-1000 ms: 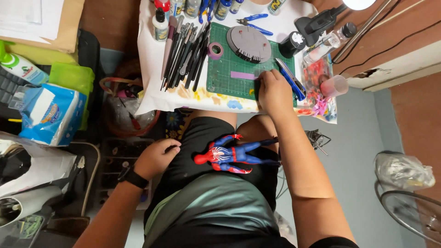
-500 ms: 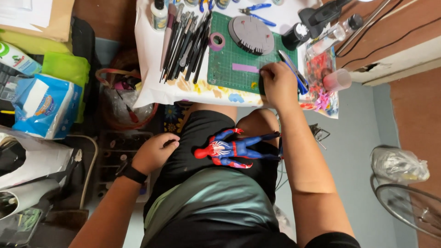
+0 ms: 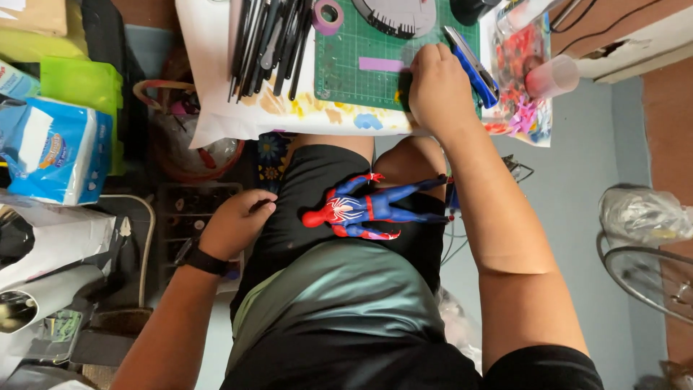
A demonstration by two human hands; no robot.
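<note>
Person seated, seen from above, legs under a small table. Right hand (image 3: 439, 85) reaches forward onto the green cutting mat (image 3: 361, 79), fingers curled down over something dark at the mat's near edge; what it grips is hidden under the hand, so cannot tell if it pinches or just presses. Just beside that hand, a blue-handled knife (image 3: 473, 63) lies on the mat, touching or nearly touching the knuckles. A purple strip (image 3: 381, 64) sits on the mat to the left of the hand.

Left hand (image 3: 234, 224) rests on the left thigh, at the edge of the black shorts (image 3: 317, 188), fingers loosely bent together, holding nothing. Black watch (image 3: 201, 258) on that wrist.

Red-and-blue action figure (image 3: 364, 208) lies flat across the lap, head toward the left hand, legs pointing to the right arm; neither hand touches it, the left one is near.

On the table: a bundle of dark brushes and tools (image 3: 271, 40) left of the mat, a purple tape roll (image 3: 328, 14), a clear plastic cup (image 3: 552, 76) on its side at the right. Blue-white tissue pack (image 3: 54, 152) on the far left, well apart.
</note>
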